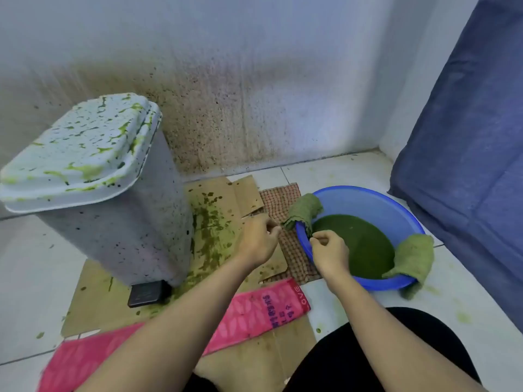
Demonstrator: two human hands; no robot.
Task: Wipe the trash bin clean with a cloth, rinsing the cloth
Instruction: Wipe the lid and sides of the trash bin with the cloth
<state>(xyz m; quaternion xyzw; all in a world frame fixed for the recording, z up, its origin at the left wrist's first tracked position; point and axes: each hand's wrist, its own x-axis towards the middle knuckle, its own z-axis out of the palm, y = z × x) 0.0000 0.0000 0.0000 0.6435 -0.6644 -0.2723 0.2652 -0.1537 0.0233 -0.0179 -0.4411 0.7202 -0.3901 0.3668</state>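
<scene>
Locate the trash bin (119, 227) at the left of the frame, upright on flattened cardboard (218, 193) and close against the stained wall (254, 114). Rate the wiping as far from finished — note green smears and flecks across most of the white lid (76, 148), dark specks down the grey body, and green residue at the foot beside the black pedal (148, 292). Treat the rinsing side as well used: observe the blue basin (376, 199) at centre right, filled with opaque green water (365, 244). Find one green cloth (304, 209) draped over the basin's upper-left rim and a second green cloth (413, 257) draped over the lower-right rim. Read the left hand (259, 241) at centre frame as loosely curled, holding nothing visible, just beside the hanging corner of the upper-left cloth. Read the right hand (329, 251) over the basin's near-left rim as curled, fingertips at that cloth's lower edge — cannot tell pinching from mere touching. Judge the step in hand as taking up a cloth. Count as outstanding: lid, sides and base, plus further rinsing, probably in fresher water. Expect a hard, smooth shell, with the lid's rim seams likely to trap residue. Disregard the checked cloth (280, 198) under the basin and the pink towel (254, 312) at lower centre.
</scene>
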